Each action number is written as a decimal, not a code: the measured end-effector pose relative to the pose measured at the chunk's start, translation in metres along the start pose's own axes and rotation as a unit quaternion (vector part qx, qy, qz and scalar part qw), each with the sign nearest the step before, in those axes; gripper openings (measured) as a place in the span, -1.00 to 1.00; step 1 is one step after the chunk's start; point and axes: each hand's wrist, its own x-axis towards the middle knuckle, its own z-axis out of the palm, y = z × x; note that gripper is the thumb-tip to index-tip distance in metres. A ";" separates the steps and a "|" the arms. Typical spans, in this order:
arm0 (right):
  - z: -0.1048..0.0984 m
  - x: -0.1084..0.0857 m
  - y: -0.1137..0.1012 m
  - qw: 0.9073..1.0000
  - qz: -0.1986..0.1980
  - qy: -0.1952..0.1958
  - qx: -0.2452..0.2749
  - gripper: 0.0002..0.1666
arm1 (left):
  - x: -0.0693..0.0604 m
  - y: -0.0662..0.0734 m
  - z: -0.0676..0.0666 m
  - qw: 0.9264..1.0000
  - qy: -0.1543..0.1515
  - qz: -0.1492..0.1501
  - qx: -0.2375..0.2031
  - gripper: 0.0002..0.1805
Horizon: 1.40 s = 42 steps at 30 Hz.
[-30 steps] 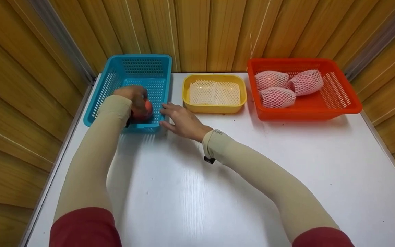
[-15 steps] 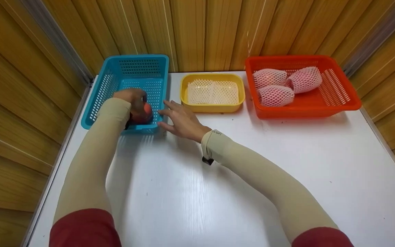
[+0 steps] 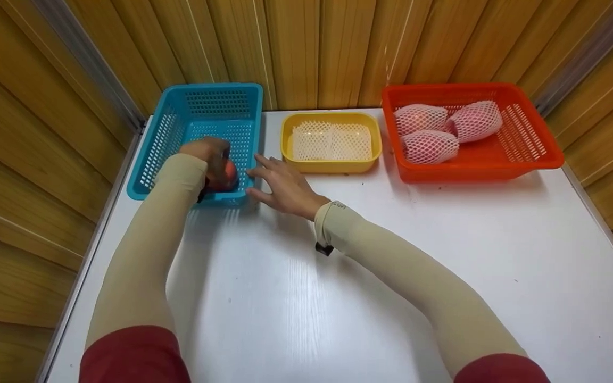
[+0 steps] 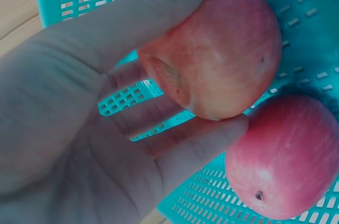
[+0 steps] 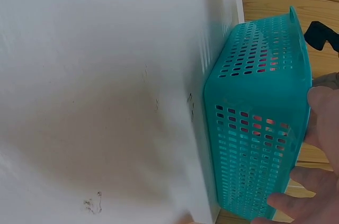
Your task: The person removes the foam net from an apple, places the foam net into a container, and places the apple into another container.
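We've got our left hand [image 3: 208,154] gripping an apple [image 4: 222,44] in the blue basket [image 3: 218,106], right hand [image 3: 288,189] splayed against it.

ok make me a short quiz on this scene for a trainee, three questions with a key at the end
1. True or false: the yellow container stands between the blue basket and the red basket.

2. How many net-wrapped fruits can be seen in the red basket?

3. What does the left hand hold?
a) a net-wrapped fruit
b) a bare red fruit
c) the red basket's rim

Key: 1. true; 2. three; 3. b
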 end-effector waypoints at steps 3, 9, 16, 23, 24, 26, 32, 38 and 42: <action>-0.001 0.000 0.001 1.000 0.000 0.003 -0.005 -0.38 | 0.002 0.003 0.001 1.000 0.006 0.007 0.019 -0.12; -0.001 -0.001 0.000 1.000 0.001 -0.002 -0.005 -0.38 | -0.002 0.004 0.003 0.999 0.010 0.013 0.038 -0.15; 0.000 0.000 0.000 1.000 0.010 -0.008 -0.006 -0.36 | -0.009 0.001 0.002 1.000 0.008 0.011 0.004 -0.27; 0.001 0.000 0.000 1.000 0.012 -0.012 -0.003 -0.36 | -0.009 0.004 0.000 1.000 -0.004 0.004 0.009 -0.33; 0.001 0.000 0.000 1.000 0.012 -0.012 -0.003 -0.36 | -0.009 0.005 -0.001 1.000 -0.006 0.002 0.009 -0.33; 0.001 0.000 0.000 1.000 0.014 -0.012 0.000 -0.36 | -0.011 0.007 -0.002 1.000 -0.012 -0.005 -0.006 -0.31; 0.001 0.000 0.000 1.000 0.014 -0.011 0.002 -0.36 | -0.011 0.009 -0.003 1.000 -0.020 -0.010 -0.014 -0.31; 0.003 0.000 0.000 1.000 0.005 0.002 0.001 -0.37 | -0.007 0.009 -0.003 1.000 -0.014 -0.008 0.027 -0.35; 0.004 -0.001 0.001 1.000 0.006 0.002 0.002 -0.37 | -0.009 0.009 -0.001 1.000 -0.014 -0.009 0.012 -0.34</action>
